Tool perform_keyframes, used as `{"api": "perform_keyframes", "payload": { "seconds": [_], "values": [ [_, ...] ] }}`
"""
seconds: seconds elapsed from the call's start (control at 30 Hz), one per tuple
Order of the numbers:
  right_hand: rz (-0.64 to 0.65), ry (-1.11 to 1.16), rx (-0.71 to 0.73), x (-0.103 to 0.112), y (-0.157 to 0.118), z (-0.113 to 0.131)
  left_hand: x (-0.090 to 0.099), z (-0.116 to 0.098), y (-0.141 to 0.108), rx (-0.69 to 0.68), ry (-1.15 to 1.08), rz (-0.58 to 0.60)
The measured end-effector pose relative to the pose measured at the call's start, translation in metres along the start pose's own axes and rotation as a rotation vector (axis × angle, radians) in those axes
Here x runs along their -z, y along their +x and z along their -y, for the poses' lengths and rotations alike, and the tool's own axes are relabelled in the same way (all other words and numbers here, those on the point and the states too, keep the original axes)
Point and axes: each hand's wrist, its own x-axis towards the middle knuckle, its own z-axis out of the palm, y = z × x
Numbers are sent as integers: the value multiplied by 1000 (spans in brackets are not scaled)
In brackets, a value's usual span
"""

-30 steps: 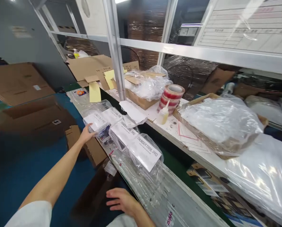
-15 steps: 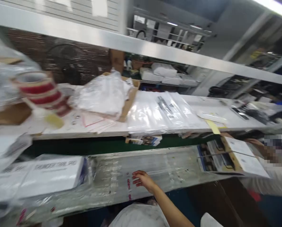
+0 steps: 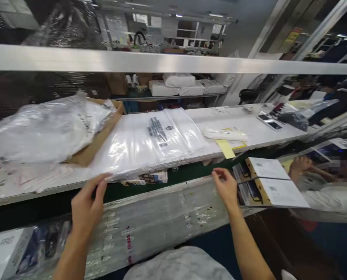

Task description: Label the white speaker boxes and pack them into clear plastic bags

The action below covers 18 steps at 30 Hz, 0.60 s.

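The stack of plastic bags (image 3: 158,134) lies flat on the white table (image 3: 231,119), its near side reaching the table's front edge. The left hand (image 3: 87,208) is at the stack's near left corner; whether its grip pinches the film cannot be told. The right hand (image 3: 227,188) is in front of the stack and to its right, its grip released, with fingers loosely bent, just beside two boxes (image 3: 278,175). Left of the stack, a cardboard tray (image 3: 100,142) of crumpled film borders it closely; to its right, a white packet (image 3: 224,134) lies near, with bare tabletop behind. In front of the stack, a dark gap separates the table from a grey strip (image 3: 161,221), whose open stretch gives room between the hands. A co-worker's hand (image 3: 300,165) is beyond the boxes, well right of the stack.
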Motion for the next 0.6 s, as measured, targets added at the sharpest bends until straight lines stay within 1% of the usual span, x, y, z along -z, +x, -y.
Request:
{"api": "perform_keyframes", "payload": {
  "seconds": [0.03,0.07,0.1,0.13,0.17,0.2,0.23,0.27,0.3,0.33,0.37,0.43,0.47,0.5,0.53,0.57,0.6],
  "values": [
    [-136,-161,75,29,22,-10,-14,-13,19,-47,26,-35],
    [-235,-323,105,60,42,-22,-27,-27,35,-94,43,-48],
    [-292,-459,73,93,60,-35,-38,-39,46,-123,39,-32],
    [-319,-544,-18,126,76,-51,-50,-50,50,-135,0,20],
    [-331,-566,-148,159,88,-66,-64,-60,49,-123,-68,109],
    [-337,-540,-285,189,98,-82,-82,-69,41,-90,-152,236],
    [-336,-477,-406,217,105,-97,-104,-79,27,-45,-243,393],
    [-329,-394,-499,240,109,-111,-131,-89,8,5,-328,572],
    [-306,-307,-558,260,112,-124,-163,-102,-13,57,-398,757],
    [-262,-226,-594,275,114,-137,-200,-117,-36,104,-447,956],
    [-203,-149,-619,286,116,-149,-241,-136,-59,144,-502,1129],
    [-84,6,-653,299,118,-171,-327,-184,-97,215,-604,1384],
    [-36,58,-659,302,121,-182,-370,-212,-111,255,-611,1455],
    [-6,109,-664,304,124,-191,-411,-241,-121,279,-605,1439],
    [4,173,-669,304,129,-200,-448,-269,-128,271,-596,1408],
    [-2,250,-678,304,135,-208,-481,-294,-131,286,-586,1348],
    [-14,335,-694,303,141,-214,-508,-317,-133,310,-598,1297]
  ]
}}
